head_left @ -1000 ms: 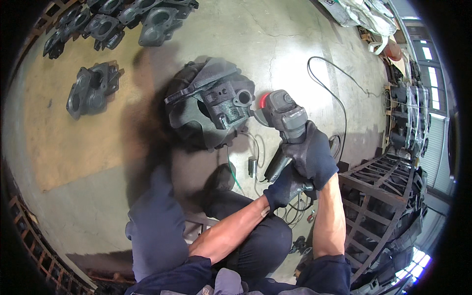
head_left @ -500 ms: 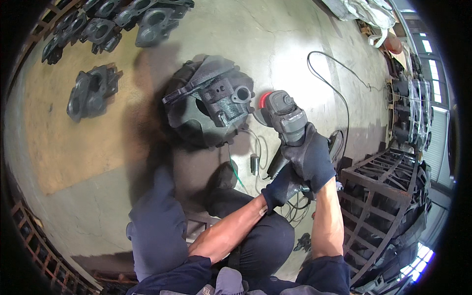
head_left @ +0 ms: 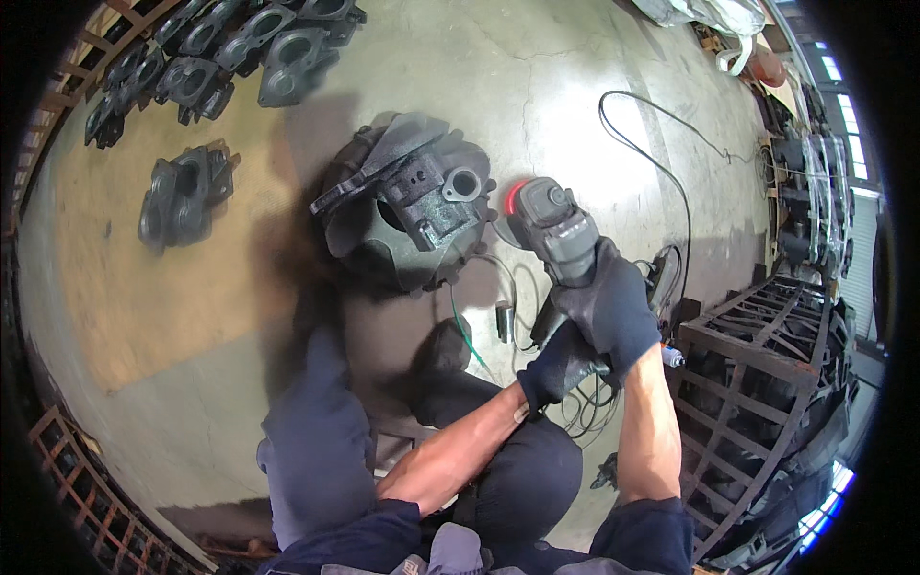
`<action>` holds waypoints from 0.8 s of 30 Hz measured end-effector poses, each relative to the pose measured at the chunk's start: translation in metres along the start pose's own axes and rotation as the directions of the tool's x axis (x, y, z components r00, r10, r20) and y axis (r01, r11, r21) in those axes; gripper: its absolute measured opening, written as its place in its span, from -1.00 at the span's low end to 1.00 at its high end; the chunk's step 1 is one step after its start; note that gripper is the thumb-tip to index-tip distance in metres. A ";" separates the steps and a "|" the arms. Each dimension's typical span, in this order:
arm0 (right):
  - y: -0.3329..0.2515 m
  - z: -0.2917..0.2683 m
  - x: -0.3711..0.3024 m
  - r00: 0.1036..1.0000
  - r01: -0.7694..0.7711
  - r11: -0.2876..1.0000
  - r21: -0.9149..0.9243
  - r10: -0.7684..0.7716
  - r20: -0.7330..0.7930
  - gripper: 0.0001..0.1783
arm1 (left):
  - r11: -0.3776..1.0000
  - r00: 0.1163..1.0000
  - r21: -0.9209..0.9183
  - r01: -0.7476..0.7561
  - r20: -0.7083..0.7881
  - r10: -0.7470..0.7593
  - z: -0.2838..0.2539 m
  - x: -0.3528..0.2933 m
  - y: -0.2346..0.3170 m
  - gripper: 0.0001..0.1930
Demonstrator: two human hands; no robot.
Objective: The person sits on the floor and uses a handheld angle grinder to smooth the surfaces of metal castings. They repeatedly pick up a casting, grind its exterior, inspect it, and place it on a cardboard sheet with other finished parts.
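— What is the biggest thing you see from here?

— The concrete floor [head_left: 594,86]. Someone crouches on it, knees bent. On the right stands a dark metal rack [head_left: 757,374].

— And in the middle?

— A big dark metal casting [head_left: 407,216]. It sits on the floor, right in front of the person's knees. It has a round hole on top and looks rough and sooty.

— Are there more like it?

— Yes. A row of smaller castings [head_left: 240,48] lies at the far left, well apart from the big one. One lone casting [head_left: 182,196] lies by itself, nearer.

— What is the person holding?

— A grinder [head_left: 551,230], grey with a red bit at the front. Its front end is just beside the right side of the big casting. I cannot tell if it touches.

— How are the hands?

— Both wear dark gloves. The right hand [head_left: 609,307] is wrapped tight around the grinder's body. The left hand [head_left: 556,369] is clenched around the back end, just under the right one. A black cord [head_left: 671,172] loops away over the floor.

— Is the work nearly done?

— I think not. The big casting looks rough all over, and I see no shiny spots. So I guess most of the grinding is left.
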State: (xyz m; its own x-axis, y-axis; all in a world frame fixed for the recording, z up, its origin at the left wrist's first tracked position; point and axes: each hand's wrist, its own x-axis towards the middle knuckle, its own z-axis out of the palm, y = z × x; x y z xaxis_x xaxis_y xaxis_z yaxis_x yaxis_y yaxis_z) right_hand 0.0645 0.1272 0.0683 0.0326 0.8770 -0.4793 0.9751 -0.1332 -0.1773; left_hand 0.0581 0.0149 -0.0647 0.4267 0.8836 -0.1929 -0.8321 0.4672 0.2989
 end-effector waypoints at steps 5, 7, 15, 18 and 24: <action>0.023 0.002 -0.002 0.989 0.024 0.953 0.301 0.021 -0.143 -0.43 | 0.897 0.991 0.428 -0.114 0.115 0.071 0.005 0.005 0.018 -0.54; 0.032 0.007 -0.003 0.983 0.032 0.885 0.464 0.057 -0.177 -0.47 | 0.822 0.987 0.565 -0.072 0.159 -0.023 0.008 0.010 0.034 -0.44; 0.088 0.087 0.015 0.949 0.098 0.512 0.854 0.210 -0.235 -0.55 | 0.211 0.991 0.971 0.113 -0.094 -0.098 -0.019 0.008 0.037 -0.38; 0.104 0.111 0.030 0.980 0.084 0.283 0.955 0.150 -0.131 -0.57 | 0.195 0.946 0.931 0.310 -0.281 -0.161 -0.030 0.015 0.040 -0.31; 0.154 0.188 0.075 0.776 0.501 0.783 0.368 -0.218 -0.591 -0.59 | -0.086 0.942 0.939 0.333 -0.327 0.074 -0.086 0.041 0.006 -0.35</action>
State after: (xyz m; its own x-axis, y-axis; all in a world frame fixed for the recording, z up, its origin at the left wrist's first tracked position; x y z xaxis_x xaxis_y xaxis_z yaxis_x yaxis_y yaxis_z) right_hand 0.1759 0.0860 -0.1563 -0.0579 0.9829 0.1750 0.6995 0.1650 -0.6953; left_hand 0.0402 0.0510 -0.1512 0.2240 0.8563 -0.4655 0.5465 0.2851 0.7874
